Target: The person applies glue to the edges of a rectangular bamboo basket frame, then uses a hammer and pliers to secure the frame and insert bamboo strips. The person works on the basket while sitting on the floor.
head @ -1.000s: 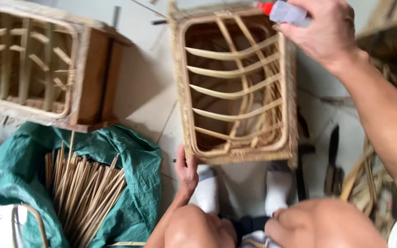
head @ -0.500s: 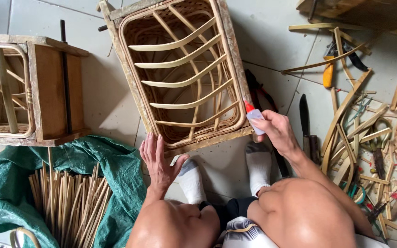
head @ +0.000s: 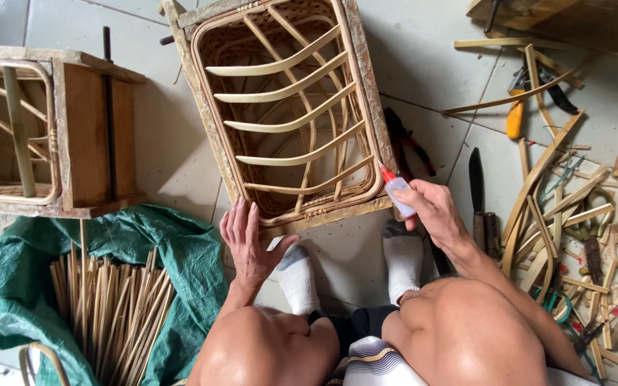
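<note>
Left to right: split cane strips (head: 109,314) lie on green sheeting (head: 16,286); the left hand (head: 248,243), fingers spread flat, braces the near edge of a woven rattan frame (head: 287,107) standing on the floor tiles before the feet. The right hand (head: 434,211) is clamped on a small red-tipped glue bottle (head: 397,193), nozzle at the frame's near right corner. The frame looks light and stiff, best gripped by its wooden rim rather than its thin slats; the bottle looks light and squeezable.

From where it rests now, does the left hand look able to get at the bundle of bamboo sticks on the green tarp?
Probably yes: the left hand lies flat on the rattan frame, holding nothing, and the bamboo sticks lie uncovered on the green tarp just beside it, nothing between.
</note>
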